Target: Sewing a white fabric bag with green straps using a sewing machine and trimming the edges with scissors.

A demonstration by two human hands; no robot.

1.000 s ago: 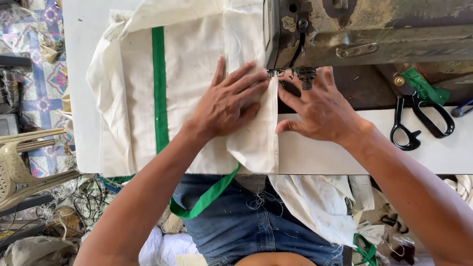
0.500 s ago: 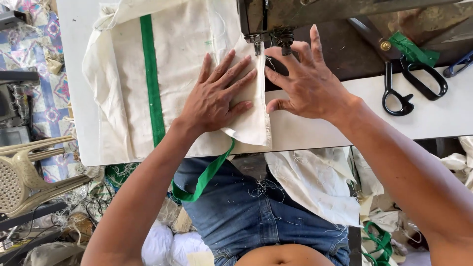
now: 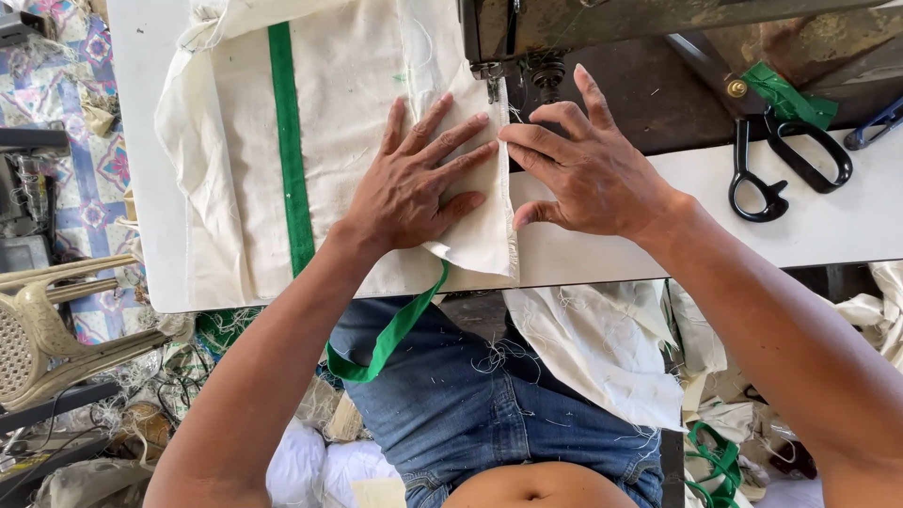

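The cream cloth (image 3: 357, 122) with its green stripe (image 3: 287, 141) is spread on the white surface (image 3: 847, 226) under the sewing machine (image 3: 602, 28). It is pressed flat by the left hand (image 3: 414, 183), fingers spread. Its folded edge is held down by the right hand (image 3: 588, 169), fingers extended. Black scissors (image 3: 781, 169) lie to the right.

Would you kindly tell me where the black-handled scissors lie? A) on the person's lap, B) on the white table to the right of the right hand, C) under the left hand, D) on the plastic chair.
B: the scissors rest on the white table, apart from the right hand.
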